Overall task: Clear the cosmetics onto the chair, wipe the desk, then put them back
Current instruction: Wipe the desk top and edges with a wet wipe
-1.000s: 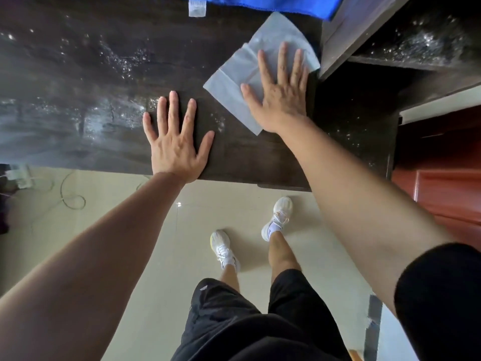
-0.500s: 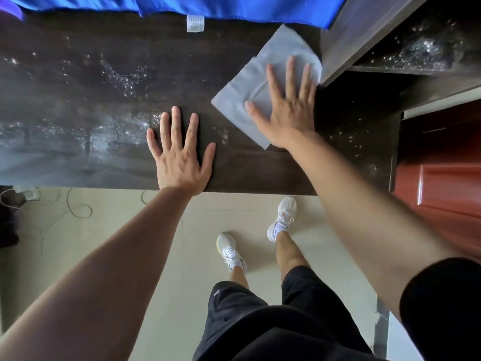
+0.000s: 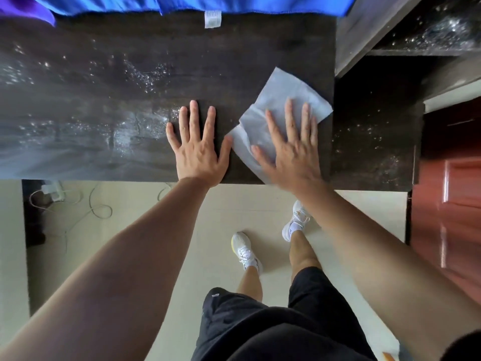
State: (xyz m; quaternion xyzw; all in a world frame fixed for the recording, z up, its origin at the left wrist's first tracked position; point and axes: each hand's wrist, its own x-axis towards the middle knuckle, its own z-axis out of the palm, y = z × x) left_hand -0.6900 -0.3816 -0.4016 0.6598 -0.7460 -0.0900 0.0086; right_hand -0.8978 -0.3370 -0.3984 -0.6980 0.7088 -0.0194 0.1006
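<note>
While our right hand (image 3: pixel 289 152), fingers straight, presses the cloth (image 3: pixel 283 97) near the desk (image 3: pixel 91 74) front right corner, our left hand (image 3: pixel 197 149) rests flat and spread. Judged: wiping step. Next: sweep leftward.

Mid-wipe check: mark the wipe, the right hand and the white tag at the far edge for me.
wipe (image 3: pixel 282 91): head view, its bare far corner beyond the fingertips.
right hand (image 3: pixel 292 152): head view, back of the hand, flat on the wipe.
white tag (image 3: pixel 213 19): head view, middle of the tag.

Two hands (image 3: pixel 199 155) (image 3: pixel 292 155), one wipe (image 3: pixel 281 87), one desk (image 3: pixel 104 74), two white shoes (image 3: pixel 242 246) (image 3: pixel 296 217)
</note>
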